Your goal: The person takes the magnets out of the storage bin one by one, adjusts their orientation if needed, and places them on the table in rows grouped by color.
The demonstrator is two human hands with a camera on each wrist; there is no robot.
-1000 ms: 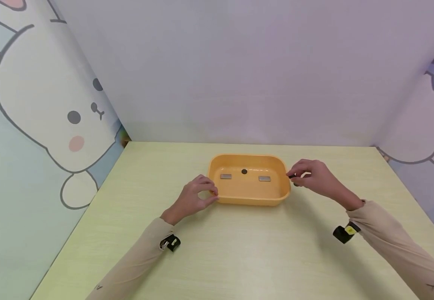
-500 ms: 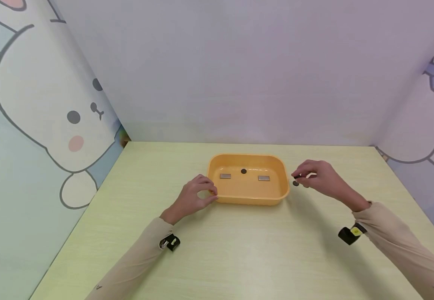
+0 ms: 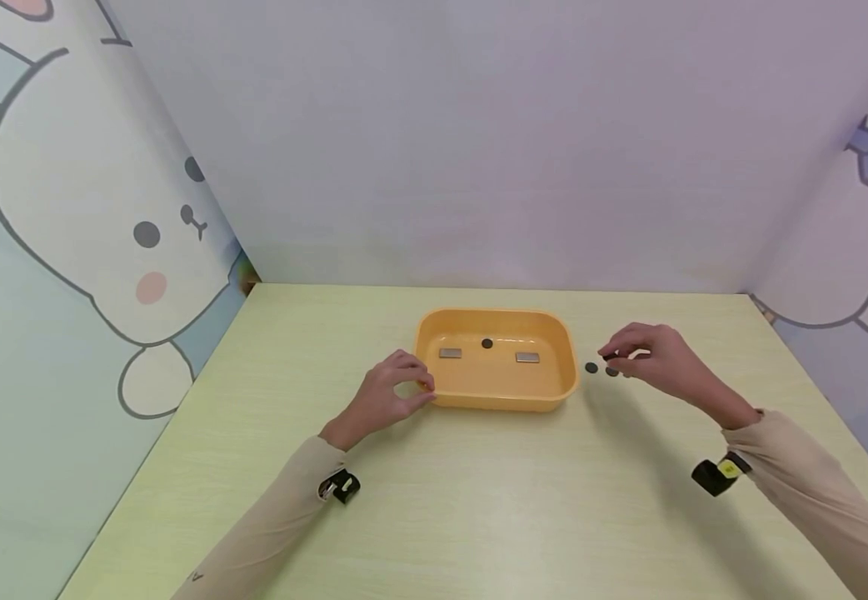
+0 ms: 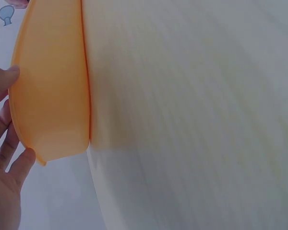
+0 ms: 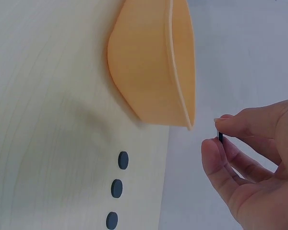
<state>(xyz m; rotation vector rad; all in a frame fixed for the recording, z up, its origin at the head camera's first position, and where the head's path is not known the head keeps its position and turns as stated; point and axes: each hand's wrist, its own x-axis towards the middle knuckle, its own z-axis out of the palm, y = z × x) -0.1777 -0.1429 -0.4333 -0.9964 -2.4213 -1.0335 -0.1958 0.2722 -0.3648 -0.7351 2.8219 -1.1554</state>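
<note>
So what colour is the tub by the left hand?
Plain orange-yellow: the tub shows best in the head view.

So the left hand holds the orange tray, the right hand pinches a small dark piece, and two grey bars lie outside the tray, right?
Not quite: the two grey bars lie inside the orange tray, not outside it, as the head view shows. The rest stands.

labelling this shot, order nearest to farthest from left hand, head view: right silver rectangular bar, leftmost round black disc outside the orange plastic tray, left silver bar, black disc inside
1. Left silver rectangular bar, left in orange plastic tray
2. Round black disc inside, tray's far middle
3. Right silver bar, tray's right half
4. Leftmost outside disc, beyond tray's right end
</note>
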